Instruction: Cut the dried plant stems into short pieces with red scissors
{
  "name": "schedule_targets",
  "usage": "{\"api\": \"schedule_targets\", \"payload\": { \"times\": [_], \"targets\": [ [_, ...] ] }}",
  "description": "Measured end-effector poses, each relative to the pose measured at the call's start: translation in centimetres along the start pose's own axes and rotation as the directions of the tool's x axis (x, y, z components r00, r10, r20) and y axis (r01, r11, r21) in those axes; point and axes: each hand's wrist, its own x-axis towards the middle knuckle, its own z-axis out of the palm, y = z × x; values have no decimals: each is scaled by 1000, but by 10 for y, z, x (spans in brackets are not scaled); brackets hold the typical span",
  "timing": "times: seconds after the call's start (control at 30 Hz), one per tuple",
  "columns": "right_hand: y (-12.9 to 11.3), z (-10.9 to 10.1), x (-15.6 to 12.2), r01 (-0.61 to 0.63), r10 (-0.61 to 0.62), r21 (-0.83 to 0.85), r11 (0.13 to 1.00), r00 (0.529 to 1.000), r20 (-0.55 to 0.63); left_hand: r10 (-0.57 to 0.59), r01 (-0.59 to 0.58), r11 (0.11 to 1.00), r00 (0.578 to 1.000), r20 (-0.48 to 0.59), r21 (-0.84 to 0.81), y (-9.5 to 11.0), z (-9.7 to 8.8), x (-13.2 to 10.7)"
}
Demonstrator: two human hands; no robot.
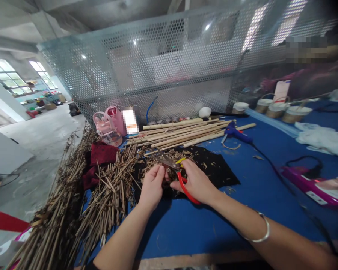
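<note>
My right hand [196, 181] is wrapped round the red and yellow handles of a pair of scissors [182, 180], whose blades point up and left. Just left of it, my left hand [153, 184] is closed in a pinch close to the blades; what sits between its fingertips is hidden. Beneath both hands a heap of dry plant bits [183, 155] lies on a black cloth [224, 172]. Cut dry stems [111, 198] are piled beside my left forearm.
Long dry stalks [56, 202] stand at the left edge, near a dark red cloth [103, 153]. Behind the heap lie pale sticks [183, 133], a blue glue gun [238, 134] and a pink bag [115, 120]. Another person's hand [334, 183] touches a purple device [307, 183] at right.
</note>
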Motion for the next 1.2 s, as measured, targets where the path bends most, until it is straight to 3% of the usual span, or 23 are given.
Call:
{"api": "schedule_targets", "payload": {
  "times": [0.07, 0.37, 0.73, 0.9, 1.1, 1.2],
  "targets": [
    [0, -1, 0, 8, -8, 1, 1000, 1000, -2, 14, -14, 999, 1000, 10, 45, 1, 0, -1],
    [0, 0, -2, 33, -33, -24, 999, 999, -19, -92, 89, 990, 995, -27, -112, 2, 3, -3],
    [5, 9, -8, -89, 54, 265, 960, 989, 135, -86, 62, 974, 991, -102, -216, -1, 10, -7],
    [7, 9, -5, -86, 56, 215, 973, 988, 144, -122, 87, 970, 982, -144, -227, -1, 9, -6],
    [-2, 2, -2, 0, 3, -52, 999, 998, 58, -86, 57, 982, 983, -162, -179, -1, 8, -5],
    [-2, 3, -2, 24, -23, -30, 999, 998, 57, -70, 44, 986, 984, -161, -158, -1, 8, -5]
  ]
}}
